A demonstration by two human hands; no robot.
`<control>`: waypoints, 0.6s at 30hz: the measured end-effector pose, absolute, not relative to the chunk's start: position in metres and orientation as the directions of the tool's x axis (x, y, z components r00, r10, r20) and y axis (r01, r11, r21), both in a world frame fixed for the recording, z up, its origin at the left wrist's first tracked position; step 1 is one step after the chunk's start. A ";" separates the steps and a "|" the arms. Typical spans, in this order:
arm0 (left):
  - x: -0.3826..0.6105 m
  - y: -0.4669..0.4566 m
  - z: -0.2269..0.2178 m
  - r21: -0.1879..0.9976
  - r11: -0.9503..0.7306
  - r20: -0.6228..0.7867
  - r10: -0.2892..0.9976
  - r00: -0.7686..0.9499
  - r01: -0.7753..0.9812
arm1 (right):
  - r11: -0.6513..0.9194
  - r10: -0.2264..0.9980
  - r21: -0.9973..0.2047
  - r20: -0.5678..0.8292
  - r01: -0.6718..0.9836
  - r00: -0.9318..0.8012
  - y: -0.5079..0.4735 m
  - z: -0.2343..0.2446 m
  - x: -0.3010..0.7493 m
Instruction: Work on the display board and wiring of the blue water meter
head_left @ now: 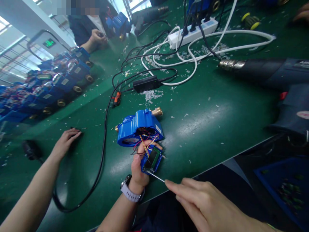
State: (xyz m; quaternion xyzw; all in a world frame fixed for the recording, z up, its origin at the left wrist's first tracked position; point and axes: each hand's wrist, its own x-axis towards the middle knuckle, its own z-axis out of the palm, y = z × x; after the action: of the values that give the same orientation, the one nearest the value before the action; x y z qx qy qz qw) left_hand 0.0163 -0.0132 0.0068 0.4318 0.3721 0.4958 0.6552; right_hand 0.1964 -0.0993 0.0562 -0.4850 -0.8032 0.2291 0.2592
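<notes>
My left hand, with a watch on its wrist, is closed around a small blue housing that carries a circuit board with a dark display. Thin coloured wires run from it into the blue water meter, which lies on its side just beyond, brass fittings at both ends. Pinched in my right hand is a thin metal rod, its handle end hidden by the fingers. The rod's tip meets the near edge of the board.
At left a co-worker's hand rests on the green table. Many blue meters stand in rows beyond. A heat gun lies at right, near a white power strip, a black adapter and looping cables. White scraps are scattered about.
</notes>
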 end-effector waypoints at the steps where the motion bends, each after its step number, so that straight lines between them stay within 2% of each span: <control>1: 0.017 -0.013 0.007 0.932 0.142 -0.063 0.969 0.237 -0.332 | 0.461 0.883 -0.563 0.212 0.686 -0.419 -0.101 0.055 0.196; 3: 0.017 -0.013 0.007 0.928 0.157 -0.076 0.968 0.241 -0.338 | 0.536 0.844 -0.403 0.239 0.742 -0.480 -0.105 0.053 0.195; 4: 0.017 -0.013 0.007 0.926 0.163 -0.082 0.967 0.239 -0.341 | 0.548 0.836 -0.369 0.237 0.750 -0.494 -0.107 0.052 0.195; 5: 0.017 -0.013 0.007 0.924 0.166 -0.087 0.968 0.234 -0.343 | 0.536 0.844 -0.393 0.223 0.747 -0.488 -0.108 0.051 0.194; 8: 0.017 -0.013 0.007 0.924 0.167 -0.094 0.971 0.220 -0.345 | 0.428 0.889 -0.602 0.143 0.674 -0.436 -0.109 0.051 0.193; 9: 0.018 -0.013 0.007 0.924 0.167 -0.092 0.971 0.222 -0.344 | 0.423 0.890 -0.611 0.141 0.669 -0.433 -0.109 0.051 0.192; 10: 0.018 -0.013 0.007 0.925 0.165 -0.089 0.970 0.226 -0.342 | 0.445 0.884 -0.571 0.157 0.690 -0.441 -0.109 0.051 0.192; 13: 0.017 -0.013 0.007 0.929 0.154 -0.075 0.969 0.236 -0.337 | 0.557 0.830 -0.313 0.231 0.769 -0.508 -0.109 0.054 0.193; 14: 0.017 -0.014 0.006 0.929 0.151 -0.071 0.969 0.238 -0.337 | 0.562 0.827 -0.291 0.228 0.774 -0.514 -0.109 0.055 0.193; 15: 0.016 -0.014 0.005 0.929 0.152 -0.071 0.968 0.241 -0.338 | 0.547 0.837 -0.327 0.208 0.771 -0.506 -0.109 0.056 0.193; 18: 0.015 -0.015 0.003 0.927 0.157 -0.079 0.969 0.233 -0.340 | 0.444 0.882 -0.535 0.121 0.719 -0.455 -0.107 0.059 0.194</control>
State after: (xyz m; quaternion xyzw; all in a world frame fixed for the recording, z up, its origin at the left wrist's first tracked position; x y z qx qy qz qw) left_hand 0.0151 -0.0146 0.0034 0.4212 0.3735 0.4939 0.6627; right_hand 0.1939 -0.1066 0.0588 -0.4841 -0.8268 0.2091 0.1958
